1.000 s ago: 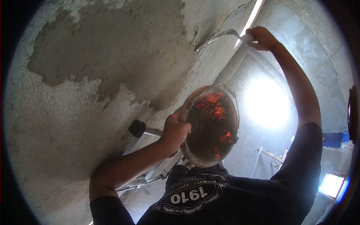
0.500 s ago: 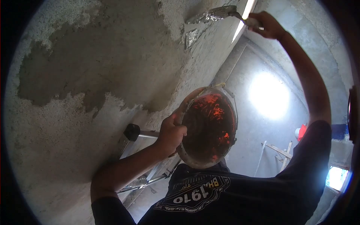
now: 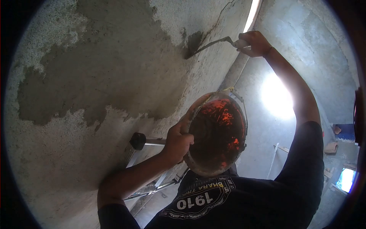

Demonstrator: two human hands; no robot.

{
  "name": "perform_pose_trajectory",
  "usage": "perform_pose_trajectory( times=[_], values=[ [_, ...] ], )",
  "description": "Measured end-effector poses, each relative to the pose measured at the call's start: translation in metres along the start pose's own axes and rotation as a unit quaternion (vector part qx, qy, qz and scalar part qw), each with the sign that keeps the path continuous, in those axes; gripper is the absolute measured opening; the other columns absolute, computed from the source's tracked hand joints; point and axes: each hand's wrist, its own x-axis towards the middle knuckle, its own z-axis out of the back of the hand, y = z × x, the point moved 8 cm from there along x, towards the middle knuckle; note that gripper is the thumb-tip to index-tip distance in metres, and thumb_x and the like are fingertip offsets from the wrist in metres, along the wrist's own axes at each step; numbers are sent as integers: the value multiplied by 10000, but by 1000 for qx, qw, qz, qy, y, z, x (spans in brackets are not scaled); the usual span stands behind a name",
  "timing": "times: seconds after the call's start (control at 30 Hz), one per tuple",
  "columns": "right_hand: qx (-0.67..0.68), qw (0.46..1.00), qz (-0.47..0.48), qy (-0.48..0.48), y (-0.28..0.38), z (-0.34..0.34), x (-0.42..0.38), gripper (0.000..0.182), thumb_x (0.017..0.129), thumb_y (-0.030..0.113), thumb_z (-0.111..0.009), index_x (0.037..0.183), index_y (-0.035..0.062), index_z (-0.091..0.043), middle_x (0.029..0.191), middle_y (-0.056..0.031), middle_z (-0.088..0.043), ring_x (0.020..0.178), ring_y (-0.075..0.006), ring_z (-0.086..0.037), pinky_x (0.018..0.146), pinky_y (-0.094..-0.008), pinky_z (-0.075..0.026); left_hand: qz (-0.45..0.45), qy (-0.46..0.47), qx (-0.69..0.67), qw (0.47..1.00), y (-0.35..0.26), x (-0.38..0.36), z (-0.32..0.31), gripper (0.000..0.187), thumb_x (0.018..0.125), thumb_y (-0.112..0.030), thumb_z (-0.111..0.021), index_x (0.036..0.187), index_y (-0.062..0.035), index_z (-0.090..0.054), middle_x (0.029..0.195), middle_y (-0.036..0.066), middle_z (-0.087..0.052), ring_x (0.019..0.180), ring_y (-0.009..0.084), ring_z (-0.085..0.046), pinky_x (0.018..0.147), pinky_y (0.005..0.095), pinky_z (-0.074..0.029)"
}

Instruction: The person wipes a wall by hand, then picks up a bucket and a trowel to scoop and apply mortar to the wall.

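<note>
My left hand is closed on the rim of an orange bucket, held tilted before my chest with its mouth toward me. Grey residue coats most of its inside, and orange shows through in patches. Up at the wall, my right hand grips the handle of a trowel. The blade is seen nearly edge-on, its tip at a dark wet patch of mortar on the wall. A broad area of darker, damp mortar spreads to the left of the blade, bordered by rough lighter wall.
A metal ladder with a black foot cap stands below my left forearm, close to the wall. Bright light glares on the far surface. Wooden pieces and a small window are at the lower right.
My right hand has come down and slightly left, bringing the trowel from a flatter, mortar-smeared view to edge-on at the wall patch. The bucket has shifted slightly right and down in view.
</note>
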Motion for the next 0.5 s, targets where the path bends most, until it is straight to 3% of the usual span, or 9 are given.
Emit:
perform_pose_trajectory(
  times=[0.07, 0.3, 0.37, 0.4, 0.43, 0.5],
  values=[
    [-11, 1000, 9, -6, -2, 0, 3, 336, 795, 398, -708, 889, 106, -572, 733, -116, -635, 708, -342, -646, 641, -444, -493, -2, -3, 7, 1000, 3, 1, 2, 449, 630, 51, -534, 1071, 7, -608, 870, 31, -624, 764, 132, -558, 703, 272, -449],
    [-45, 998, 19, 45, -2, 33, 21, 333, 809, 390, -705, 909, 102, -571, 759, -120, -640, 720, -350, -643, 660, -438, -495, 3, 7, 17, 1000, 4, 2, 3, 447, 623, 53, -535, 1062, 6, -609, 891, 37, -631, 790, 134, -568, 713, 269, -451],
    [-55, 998, 32, -5, -1, 53, 25, 333, 752, 310, -733, 937, 75, -587, 758, -136, -637, 730, -368, -630, 683, -444, -479, -3, 5, 0, 1000, 8, 4, 5, 444, 623, 57, -534, 1057, 5, -609, 898, 38, -634, 798, 135, -570, 717, 265, -450],
    [-78, 995, 40, -36, -7, 58, 25, 346, 765, 321, -721, 977, 76, -597, 792, -142, -650, 761, -367, -636, 701, -449, -480, -2, 6, 1, 1000, 12, 5, 6, 444, 623, 57, -534, 1057, 5, -609, 898, 38, -634, 798, 135, -570, 717, 265, -450],
    [-67, 998, 20, -3, -3, 74, 31, 365, 771, 324, -721, 1007, 72, -606, 818, -148, -658, 770, -356, -644, 715, -442, -485, 4, -5, 5, 1000, 17, 7, 10, 447, 623, 59, -531, 1060, 5, -609, 900, 39, -635, 798, 136, -571, 718, 266, -450],
    [-88, 993, 42, -70, -4, 92, 29, 368, 778, 330, -719, 1018, 72, -615, 819, -154, -659, 756, -348, -647, 722, -431, -490, 12, -16, 13, 1000, 18, 6, 11, 450, 624, 62, -529, 1063, 5, -609, 903, 39, -635, 798, 137, -571, 720, 267, -450]
  ],
)
